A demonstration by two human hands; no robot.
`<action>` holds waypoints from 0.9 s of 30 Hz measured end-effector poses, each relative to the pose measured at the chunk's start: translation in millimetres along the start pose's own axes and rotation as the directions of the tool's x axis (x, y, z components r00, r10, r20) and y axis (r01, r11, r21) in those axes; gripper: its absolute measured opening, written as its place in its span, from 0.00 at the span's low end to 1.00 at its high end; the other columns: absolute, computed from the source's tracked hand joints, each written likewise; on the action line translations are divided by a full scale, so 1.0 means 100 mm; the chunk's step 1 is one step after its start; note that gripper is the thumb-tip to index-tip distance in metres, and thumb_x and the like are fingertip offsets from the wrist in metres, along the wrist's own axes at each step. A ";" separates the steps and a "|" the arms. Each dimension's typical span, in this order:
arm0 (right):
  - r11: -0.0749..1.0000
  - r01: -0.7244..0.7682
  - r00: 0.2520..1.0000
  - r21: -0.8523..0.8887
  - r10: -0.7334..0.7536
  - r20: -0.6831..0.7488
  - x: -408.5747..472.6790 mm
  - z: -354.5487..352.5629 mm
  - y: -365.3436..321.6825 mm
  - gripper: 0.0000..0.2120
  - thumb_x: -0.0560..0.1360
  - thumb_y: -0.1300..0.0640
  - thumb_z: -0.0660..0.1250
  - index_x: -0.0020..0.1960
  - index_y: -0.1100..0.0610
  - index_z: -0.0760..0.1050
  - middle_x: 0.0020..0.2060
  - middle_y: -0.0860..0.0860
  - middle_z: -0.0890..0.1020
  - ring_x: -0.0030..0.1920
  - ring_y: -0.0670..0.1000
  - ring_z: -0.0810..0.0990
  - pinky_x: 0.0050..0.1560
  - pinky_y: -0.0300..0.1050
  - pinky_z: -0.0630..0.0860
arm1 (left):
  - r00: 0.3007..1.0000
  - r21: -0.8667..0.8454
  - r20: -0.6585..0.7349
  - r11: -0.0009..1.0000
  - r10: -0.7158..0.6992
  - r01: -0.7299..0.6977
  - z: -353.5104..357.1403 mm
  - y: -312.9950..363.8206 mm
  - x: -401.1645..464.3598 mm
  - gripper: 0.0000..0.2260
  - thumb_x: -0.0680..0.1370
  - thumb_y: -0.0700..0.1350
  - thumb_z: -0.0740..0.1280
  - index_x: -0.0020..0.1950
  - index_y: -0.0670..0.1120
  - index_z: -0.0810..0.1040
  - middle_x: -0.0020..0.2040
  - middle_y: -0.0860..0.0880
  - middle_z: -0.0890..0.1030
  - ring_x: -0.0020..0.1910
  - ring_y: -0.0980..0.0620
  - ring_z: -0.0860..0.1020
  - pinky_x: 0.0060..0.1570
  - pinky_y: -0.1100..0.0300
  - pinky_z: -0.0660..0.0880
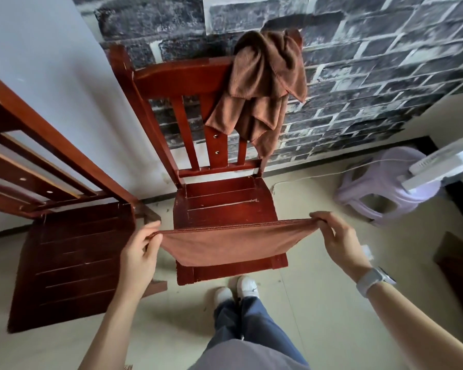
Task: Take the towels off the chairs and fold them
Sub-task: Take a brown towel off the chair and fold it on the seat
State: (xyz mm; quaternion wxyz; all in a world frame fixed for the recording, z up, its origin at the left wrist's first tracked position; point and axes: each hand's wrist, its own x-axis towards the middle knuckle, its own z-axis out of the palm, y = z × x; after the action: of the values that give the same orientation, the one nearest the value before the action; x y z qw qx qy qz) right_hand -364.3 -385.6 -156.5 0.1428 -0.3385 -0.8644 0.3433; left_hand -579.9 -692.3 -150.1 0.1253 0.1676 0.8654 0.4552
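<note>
Both hands, left (139, 252) and right (340, 241), pinch a taut brown towel (225, 244) by its top corners.

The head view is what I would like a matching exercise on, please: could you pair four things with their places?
Things:
1. held towel
2. bunched towel
3. lilac stool
4. watch

Places:
A. on the floor by the brick wall
B. on the right wrist
C. stretched between both hands
D. draped over the chair back

Pairs: 1-C, 2-D, 3-A, 4-B
</note>
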 end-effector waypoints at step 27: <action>0.976 -0.100 0.971 -0.195 0.138 0.194 0.19 0.72 0.46 0.13 0.77 0.57 0.53 0.54 0.59 0.74 0.49 0.60 0.79 0.47 0.62 0.78 0.49 0.52 0.73 | 0.971 0.245 -0.019 0.941 -0.238 0.235 0.60 -0.61 0.09 0.09 0.79 0.39 0.58 0.56 0.36 0.74 0.53 0.40 0.79 0.53 0.42 0.76 0.48 0.63 0.65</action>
State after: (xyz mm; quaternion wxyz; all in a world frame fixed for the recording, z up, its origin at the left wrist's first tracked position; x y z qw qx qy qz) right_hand -390.1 -383.9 -240.2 -0.0007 -0.3642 -0.8806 0.3032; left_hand -576.6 -676.6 -234.3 0.1621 0.0790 0.9282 0.3255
